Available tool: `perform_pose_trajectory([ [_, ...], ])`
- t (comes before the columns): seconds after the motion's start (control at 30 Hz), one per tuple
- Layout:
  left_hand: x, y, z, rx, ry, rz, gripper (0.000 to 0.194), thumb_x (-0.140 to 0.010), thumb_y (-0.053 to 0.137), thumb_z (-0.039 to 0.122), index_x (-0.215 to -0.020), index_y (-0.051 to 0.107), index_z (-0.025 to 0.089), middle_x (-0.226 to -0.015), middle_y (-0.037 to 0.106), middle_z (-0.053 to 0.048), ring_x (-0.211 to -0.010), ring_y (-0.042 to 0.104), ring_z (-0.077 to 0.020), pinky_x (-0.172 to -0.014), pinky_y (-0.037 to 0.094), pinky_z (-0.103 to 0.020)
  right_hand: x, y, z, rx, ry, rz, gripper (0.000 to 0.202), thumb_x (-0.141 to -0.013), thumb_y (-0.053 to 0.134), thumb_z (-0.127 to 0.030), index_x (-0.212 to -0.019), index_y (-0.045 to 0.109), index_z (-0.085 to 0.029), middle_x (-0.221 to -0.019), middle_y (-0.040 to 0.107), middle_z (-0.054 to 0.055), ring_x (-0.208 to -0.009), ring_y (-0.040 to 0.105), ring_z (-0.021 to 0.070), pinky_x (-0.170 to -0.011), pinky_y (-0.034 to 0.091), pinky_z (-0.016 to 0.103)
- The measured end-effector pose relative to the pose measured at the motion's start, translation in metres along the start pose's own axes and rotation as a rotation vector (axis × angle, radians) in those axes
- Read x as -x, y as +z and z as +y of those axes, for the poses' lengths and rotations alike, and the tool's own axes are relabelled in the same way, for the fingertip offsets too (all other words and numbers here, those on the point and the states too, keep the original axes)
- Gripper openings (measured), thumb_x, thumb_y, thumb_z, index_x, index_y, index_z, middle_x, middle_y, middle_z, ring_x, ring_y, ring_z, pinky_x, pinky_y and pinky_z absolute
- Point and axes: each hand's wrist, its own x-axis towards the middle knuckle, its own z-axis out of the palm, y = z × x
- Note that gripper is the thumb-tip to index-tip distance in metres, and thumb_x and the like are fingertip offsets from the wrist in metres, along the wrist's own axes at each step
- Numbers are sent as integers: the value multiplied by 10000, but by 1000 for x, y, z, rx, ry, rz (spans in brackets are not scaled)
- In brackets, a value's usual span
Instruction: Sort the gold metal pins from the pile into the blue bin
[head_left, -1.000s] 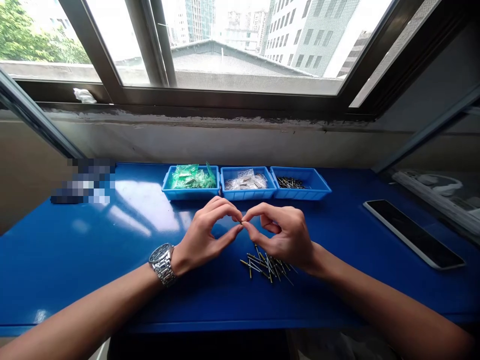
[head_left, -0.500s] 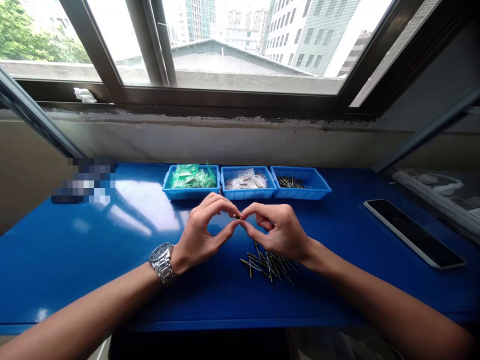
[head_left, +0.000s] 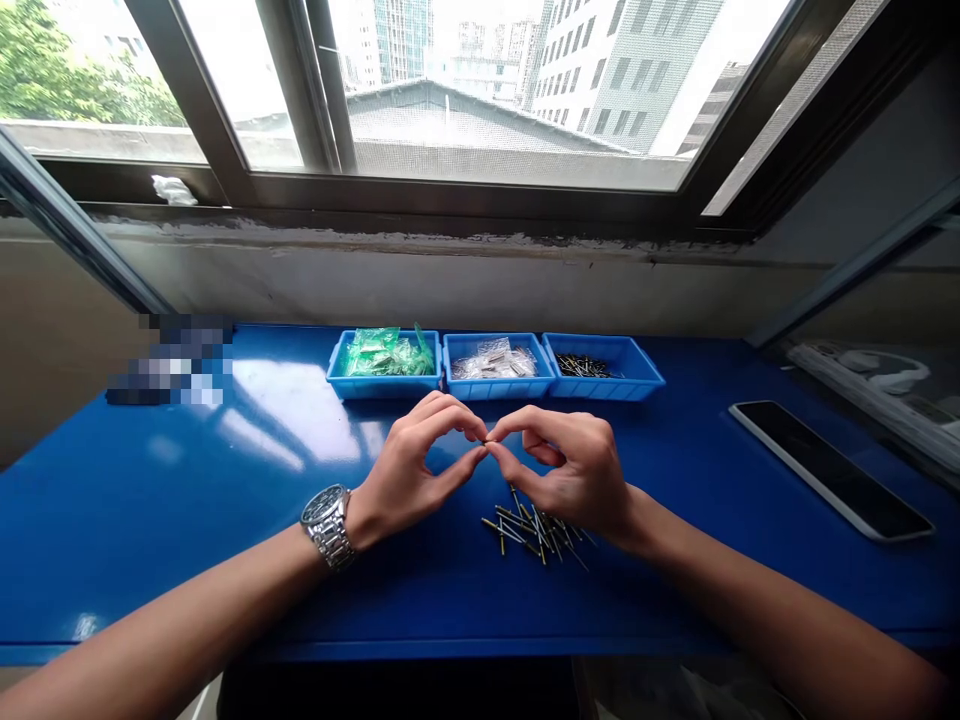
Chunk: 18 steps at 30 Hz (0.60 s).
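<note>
My left hand, with a steel watch at the wrist, is closed in a pinch of thumb and forefinger. My right hand pinches in the same way, and the fingertips of both hands meet above the table. Between them shows a tiny dark piece, mostly hidden by the fingers, its kind too small to make out. Below the right hand, partly covered by it, lies a loose pile of thin metal pins with silver shafts and dark or brass-coloured ends.
Three blue bins stand behind the hands: one with green plastic packets, one with clear packets, one with dark thin pins. A phone lies at the right of the blue table. A window is at the back.
Both hands have shifted slightly to the right, with the fingertips closer around the small piece, so less of it shows. The pile and bins stay as they were.
</note>
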Motion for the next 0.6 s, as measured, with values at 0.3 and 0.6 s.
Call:
perform_pose_trajectory([
  [0.3,-1,-1,-1,-2,11,102,40,-927,681,164,-966,674,171,-929,680,-54,-887,611,-181,-781,519,-327,-1,-3,5,-14,59,-17,76,-910,688,-244,-876,708,-179,-542,350,-89,-448,341,60,-459,320,221],
  [0.6,0,-2,2,21,67,100,55,-921,681,130,-969,674,156,-933,685,-61,-893,616,-178,-789,528,-326,1,3,13,-77,66,-134,61,-887,713,-208,-937,712,-173,-580,392,-91,-468,297,48,-473,295,207],
])
